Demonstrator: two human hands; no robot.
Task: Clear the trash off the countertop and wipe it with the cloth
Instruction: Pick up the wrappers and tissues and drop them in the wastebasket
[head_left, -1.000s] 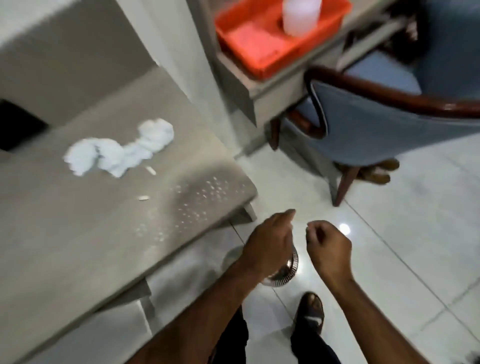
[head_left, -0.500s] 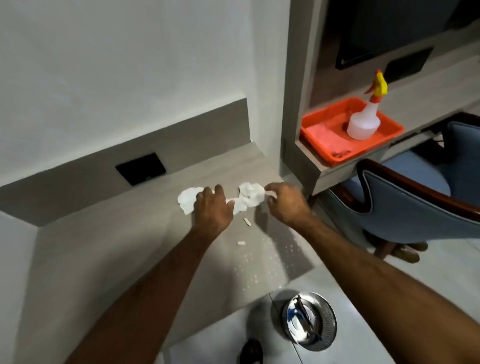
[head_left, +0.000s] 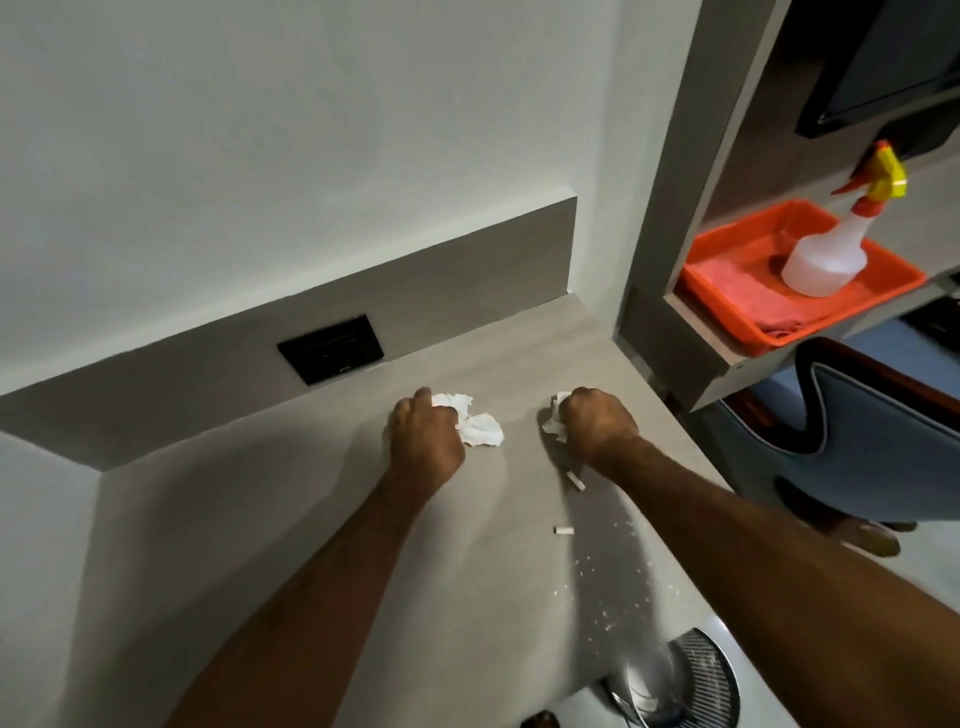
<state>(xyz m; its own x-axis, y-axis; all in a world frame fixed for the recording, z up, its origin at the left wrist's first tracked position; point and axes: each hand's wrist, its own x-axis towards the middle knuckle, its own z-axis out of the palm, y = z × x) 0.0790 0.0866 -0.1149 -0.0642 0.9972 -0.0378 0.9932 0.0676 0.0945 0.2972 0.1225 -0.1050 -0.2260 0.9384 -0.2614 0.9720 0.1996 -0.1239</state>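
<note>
On the grey countertop (head_left: 260, 545), my left hand (head_left: 423, 436) is closed on a crumpled white tissue (head_left: 480, 428) that sticks out to its right. My right hand (head_left: 597, 421) is fisted around a second white tissue wad (head_left: 553, 418), of which only the left edge shows. Two small white paper bits (head_left: 575, 480) (head_left: 563, 530) lie just below my right hand. Fine white crumbs (head_left: 608, 582) are scattered near the counter's front right edge. The pink cloth (head_left: 748, 299) lies in an orange tray on the shelf to the right.
The orange tray (head_left: 883, 306) also holds a white spray bottle (head_left: 831, 249). A perforated metal bin (head_left: 685, 680) stands on the floor below the counter's edge. A blue chair (head_left: 872, 431) is at the right. A black socket plate (head_left: 332, 348) sits in the backsplash.
A second ago both hands were low over the bin on the floor. They rose to the counter, split the tissue pile, and each now grips a wad, drawn further apart.
</note>
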